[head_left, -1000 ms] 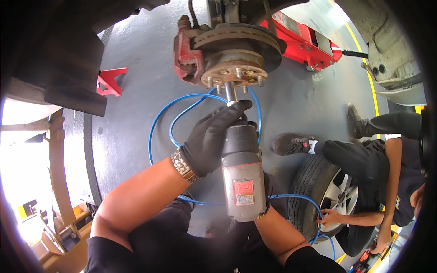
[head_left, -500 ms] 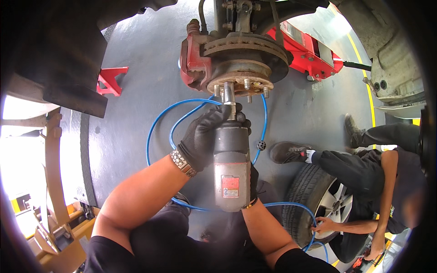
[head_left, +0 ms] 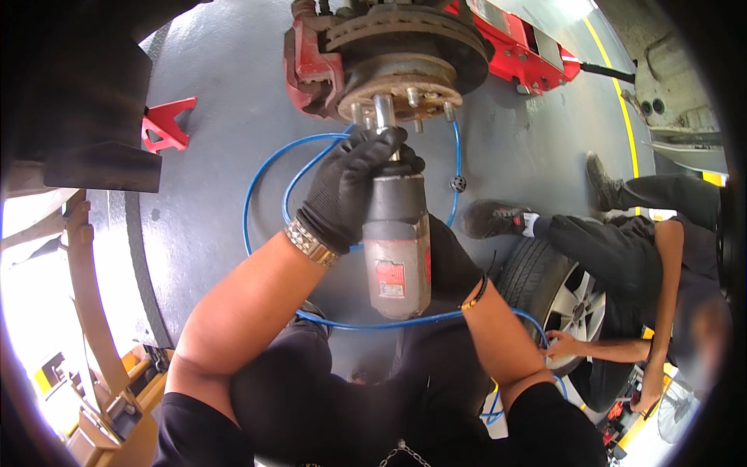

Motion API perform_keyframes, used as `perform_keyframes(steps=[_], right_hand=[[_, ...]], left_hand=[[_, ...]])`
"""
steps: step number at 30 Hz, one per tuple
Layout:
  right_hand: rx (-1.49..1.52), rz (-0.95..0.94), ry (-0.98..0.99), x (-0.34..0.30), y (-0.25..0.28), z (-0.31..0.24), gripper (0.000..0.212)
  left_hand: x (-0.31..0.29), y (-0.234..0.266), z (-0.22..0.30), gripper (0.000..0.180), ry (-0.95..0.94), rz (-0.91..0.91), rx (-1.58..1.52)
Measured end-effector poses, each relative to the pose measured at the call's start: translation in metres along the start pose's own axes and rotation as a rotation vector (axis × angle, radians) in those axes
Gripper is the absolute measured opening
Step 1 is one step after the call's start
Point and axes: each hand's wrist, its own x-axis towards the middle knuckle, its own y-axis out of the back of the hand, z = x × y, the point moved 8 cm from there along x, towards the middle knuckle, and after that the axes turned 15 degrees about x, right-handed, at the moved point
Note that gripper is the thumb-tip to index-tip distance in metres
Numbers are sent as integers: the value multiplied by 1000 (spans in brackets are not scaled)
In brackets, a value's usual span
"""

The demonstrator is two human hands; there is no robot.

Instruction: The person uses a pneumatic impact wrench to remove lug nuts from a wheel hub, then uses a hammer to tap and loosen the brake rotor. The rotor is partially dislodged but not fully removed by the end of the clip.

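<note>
A grey and black impact wrench [head_left: 395, 241] points away from me at the rusty wheel hub [head_left: 397, 93]. My black-gloved left hand [head_left: 346, 175] is closed around its nose, at the base of the shiny socket [head_left: 384, 113]. The socket's tip overlaps the hub face among the bare wheel studs [head_left: 413, 96]; I cannot tell whether it sits over one. Also gloved in black, my right hand [head_left: 453, 261] is behind the tool's body on the right, closed at its handle, with the fingers mostly hidden. Behind the hub are the brake disc [head_left: 405, 33] and a red caliper [head_left: 313, 71].
A blue air hose [head_left: 257, 175] loops over the grey floor. At left stands a red jack stand [head_left: 167, 126]; at upper right is a red floor jack [head_left: 525, 54]. A co-worker [head_left: 661, 280] crouches at right, one hand near a wheel [head_left: 537, 280].
Hub, wrench and hands all appear higher in the picture as the view shifts. More of my right hand shows beside the wrench. The socket stays at the hub.
</note>
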Motion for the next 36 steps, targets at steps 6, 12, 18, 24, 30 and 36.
perform_keyframes(steps=[6, 12, 18, 24, 30, 36], right_hand=[[-18, -137, -54, -4, -5, -10, 39], [-137, -235, 74, -22, -10, -37, 40], [90, -132, 54, -14, -18, -50, 45], [-208, 294, -82, -5, 14, 45, 45], [1032, 382, -35, 2, -5, 69, 37], [937, 310, 28, 12, -2, 91, 41]], left_hand=[[-4, -3, 9, 37, -130, 11, 206], [-28, -16, 25, 43, -667, -35, 877], [-26, -13, 24, 56, -510, -125, 606], [-18, -10, 18, 48, -261, -15, 642], [-36, -24, 12, 28, 24, 4, 23], [-35, -22, 11, 44, 202, 40, 147]])
